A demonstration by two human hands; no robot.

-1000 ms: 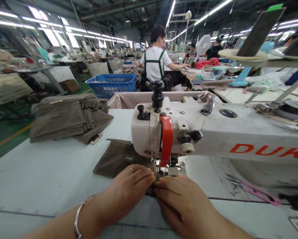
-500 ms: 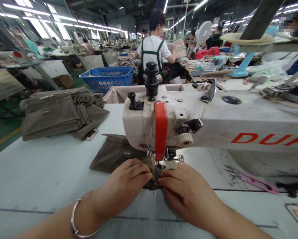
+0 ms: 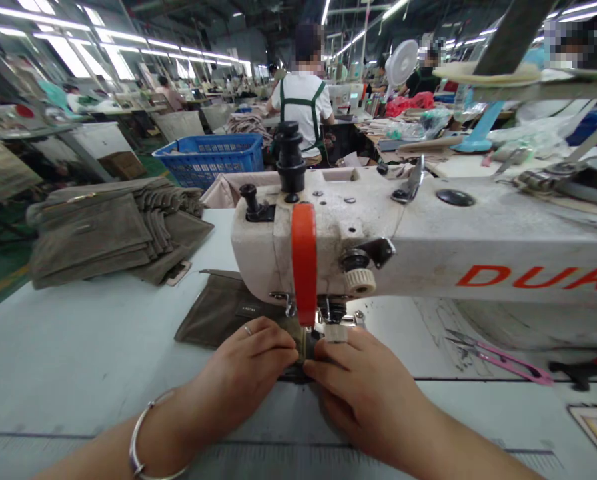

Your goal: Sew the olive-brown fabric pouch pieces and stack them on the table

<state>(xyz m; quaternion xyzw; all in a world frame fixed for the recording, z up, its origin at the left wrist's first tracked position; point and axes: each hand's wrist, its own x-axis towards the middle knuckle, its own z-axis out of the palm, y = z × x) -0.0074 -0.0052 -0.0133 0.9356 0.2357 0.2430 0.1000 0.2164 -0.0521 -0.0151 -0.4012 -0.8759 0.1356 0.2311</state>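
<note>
A cream sewing machine [image 3: 428, 247] with a red guard [image 3: 304, 263] stands across the table. A brown fabric piece [image 3: 213, 310] lies under its needle, reaching back and left. My left hand [image 3: 248, 370], with a ring and a silver bracelet, rests on the fabric just left of the presser foot, fingers curled and pressing down. My right hand [image 3: 358, 393] presses the fabric's near edge just right of the foot, fingertips meeting the left hand's. The fabric under both hands is mostly hidden.
A stack of brown fabric pieces [image 3: 108, 230] lies at the back left of the pale table [image 3: 78, 353]. Pink thread snips [image 3: 498, 357] lie at right. Behind stand a blue basket [image 3: 208, 157] and a person in a green apron [image 3: 303, 110] at another bench.
Both hands and the fabric have stayed at the presser foot, with the fingertips drawing slightly closer to it. The view has shifted a little, and the person behind has turned away.
</note>
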